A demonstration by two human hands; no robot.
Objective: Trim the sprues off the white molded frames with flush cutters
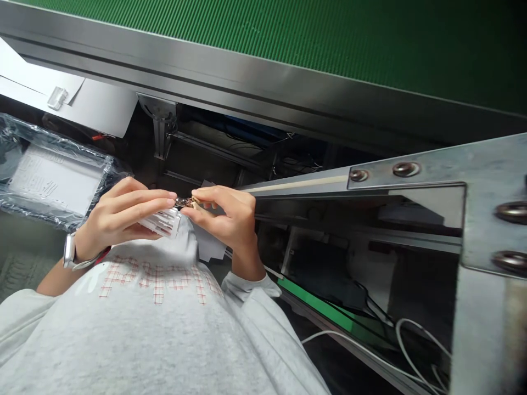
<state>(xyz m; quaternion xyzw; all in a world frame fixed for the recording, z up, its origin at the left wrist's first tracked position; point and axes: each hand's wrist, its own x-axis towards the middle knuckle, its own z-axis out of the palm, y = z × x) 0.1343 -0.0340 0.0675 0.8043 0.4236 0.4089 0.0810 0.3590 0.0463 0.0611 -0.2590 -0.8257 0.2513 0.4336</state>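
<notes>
Together, left hand [119,216] and right hand [224,219] pinch a small brown metal part [186,202] between fingertips, steadying it above the grey shirt [164,329].

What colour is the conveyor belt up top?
Green, finely ribbed conveyor belt, clearest in the head view.

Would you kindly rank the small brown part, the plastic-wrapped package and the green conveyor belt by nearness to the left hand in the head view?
1. Small brown part, at the left hand fingertips.
2. Plastic-wrapped package, just left.
3. Green conveyor belt, above, farthest.
</notes>
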